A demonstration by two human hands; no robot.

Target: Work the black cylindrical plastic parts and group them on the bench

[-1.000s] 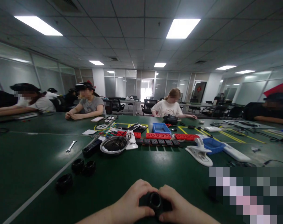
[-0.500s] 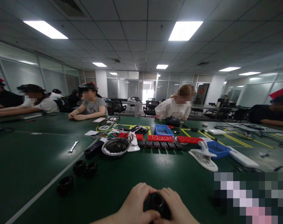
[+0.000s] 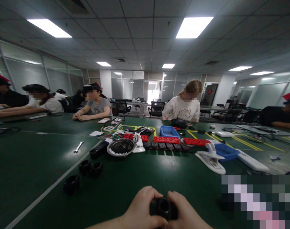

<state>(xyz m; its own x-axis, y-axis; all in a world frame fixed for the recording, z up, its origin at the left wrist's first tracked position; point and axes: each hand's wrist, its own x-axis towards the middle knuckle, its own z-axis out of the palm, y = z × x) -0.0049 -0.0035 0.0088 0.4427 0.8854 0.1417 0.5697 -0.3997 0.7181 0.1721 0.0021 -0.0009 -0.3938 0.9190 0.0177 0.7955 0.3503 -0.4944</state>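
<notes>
The black part (image 3: 164, 207), which has a round opening turned upward, is at the near edge of the view, in front of the person. The left hand (image 3: 146, 208) is closed around its one side, with the thumb across the near face, and the right hand (image 3: 185, 211) is closed around the other side. So the grip is clamped on the black part from both sides. Whether its bottom touches the bench (image 3: 125, 178), I cannot tell, because the hands cover it.

In my judgement, the step in hand is a two-handed handling of this part, perhaps a turning or pressing. The next move seems to call for a steady hold by one hand, while the other adjusts its fingers.

Farther to the left, three black rings (image 3: 72, 184) lie on the bench, two near together and one closer to the person. Beyond them are a wrench (image 3: 78, 147), a round metal dish (image 3: 120, 155) and a white clip stand (image 3: 210, 161).
</notes>
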